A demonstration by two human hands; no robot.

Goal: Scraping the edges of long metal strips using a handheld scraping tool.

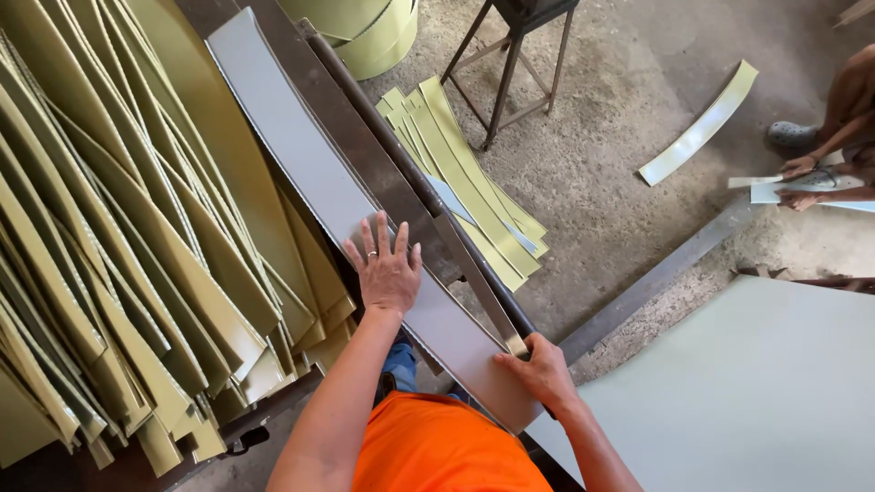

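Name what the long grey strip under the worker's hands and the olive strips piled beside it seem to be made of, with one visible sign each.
Grey strip: probably thin painted sheet metal, matt; it lies flat with crisp straight edges under the left hand and right hand.
Olive strips: likely the same sheet, coated olive with a slight sheen; they curve and overlap without creasing.

Stacked olive strips (118, 246) crowd our left side, cutter bar (428, 196) blocks right of the grey sheet (301, 155), open concrete floor (620, 210) beyond, stool (515, 64) w/ legs farther off.
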